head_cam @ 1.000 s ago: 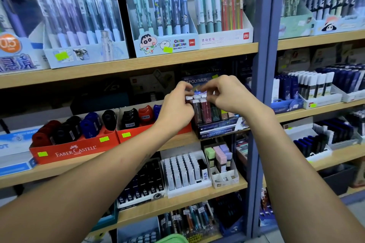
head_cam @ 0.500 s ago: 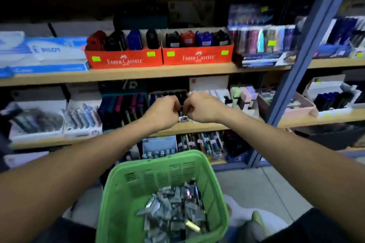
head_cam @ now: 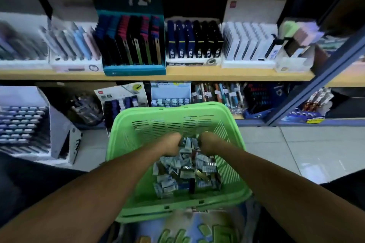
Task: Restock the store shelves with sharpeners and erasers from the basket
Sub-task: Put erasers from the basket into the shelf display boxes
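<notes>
Hands deep in basket [head_cam: 178, 214], lower centre of frame.
Left hand [head_cam: 171, 145] and right hand [head_cam: 207, 143] curl into small packets [head_cam: 183, 175]; grasp unclear. Light, slick wrappers likely; pinch each by its edges.

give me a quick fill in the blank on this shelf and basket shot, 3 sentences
1. Both hands, the left hand and the right hand, reach into a plastic basket whose colour is ____.
2. The small wrapped packets lie inside the ____.
3. The teal display box stands on a ____.

Missing words: green; basket; shelf
</notes>
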Available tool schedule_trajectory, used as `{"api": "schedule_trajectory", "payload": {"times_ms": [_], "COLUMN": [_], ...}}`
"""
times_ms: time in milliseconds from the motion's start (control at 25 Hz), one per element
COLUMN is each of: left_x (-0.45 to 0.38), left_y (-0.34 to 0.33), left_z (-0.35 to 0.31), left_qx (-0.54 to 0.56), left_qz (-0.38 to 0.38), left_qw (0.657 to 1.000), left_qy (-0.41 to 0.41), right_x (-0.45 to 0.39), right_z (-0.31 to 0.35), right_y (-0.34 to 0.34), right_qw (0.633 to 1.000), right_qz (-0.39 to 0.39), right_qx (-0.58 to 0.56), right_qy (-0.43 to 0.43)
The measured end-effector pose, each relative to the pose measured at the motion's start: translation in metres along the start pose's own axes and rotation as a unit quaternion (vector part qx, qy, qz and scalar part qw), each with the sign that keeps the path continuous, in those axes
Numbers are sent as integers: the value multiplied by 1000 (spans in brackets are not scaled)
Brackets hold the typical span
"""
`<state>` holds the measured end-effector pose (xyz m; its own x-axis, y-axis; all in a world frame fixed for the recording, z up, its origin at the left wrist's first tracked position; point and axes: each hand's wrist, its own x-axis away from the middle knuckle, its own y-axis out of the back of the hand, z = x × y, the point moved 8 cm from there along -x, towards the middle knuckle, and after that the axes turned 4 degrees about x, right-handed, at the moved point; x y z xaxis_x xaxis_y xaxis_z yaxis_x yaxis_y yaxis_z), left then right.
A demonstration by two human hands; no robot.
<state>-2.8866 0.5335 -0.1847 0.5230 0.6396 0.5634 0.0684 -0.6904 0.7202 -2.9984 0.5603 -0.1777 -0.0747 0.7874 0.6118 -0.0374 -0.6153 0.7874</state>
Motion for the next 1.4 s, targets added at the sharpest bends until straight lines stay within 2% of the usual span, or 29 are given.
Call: {"api": "schedule_trajectory", "payload": {"times_ms": [200,320,440,600,760,880,1080,1160,1280,1400], "left_x": [-20,-17,-8,-9,-10,-13,-12,-11,-11,-13], "left_y": [-60,-88,-102,-101,-99,-100,-127,-126,-97,-72], "left_z": [11,7,7,15,13,11,26,32,39,48], "left_qx": [-56,-110,-148,-164,-264,-278,-303,-243,-41,134], "left_qz": [81,94,82,50,35,16,67,72,73,66], "left_qw": [993,983,978,980,959,957,945,964,996,989], "left_qy": [-69,-116,-126,-103,-93,-81,-101,-80,-29,-4], "right_x": [-19,-17,-12,-10,-15,-16,-15,-18,-32,-42], "right_z": [8,17,21,18,23,27,28,24,15,24], "right_y": [-55,-63,-74,-83,-98,-95,-101,-103,-92,-70], "right_qw": [992,992,987,990,991,989,984,989,987,962], "right_qz": [115,98,77,45,41,32,88,99,108,93], "right_qx": [-16,49,114,96,73,81,105,58,-115,-254], "right_qy": [47,58,82,94,103,120,113,89,23,28]}}
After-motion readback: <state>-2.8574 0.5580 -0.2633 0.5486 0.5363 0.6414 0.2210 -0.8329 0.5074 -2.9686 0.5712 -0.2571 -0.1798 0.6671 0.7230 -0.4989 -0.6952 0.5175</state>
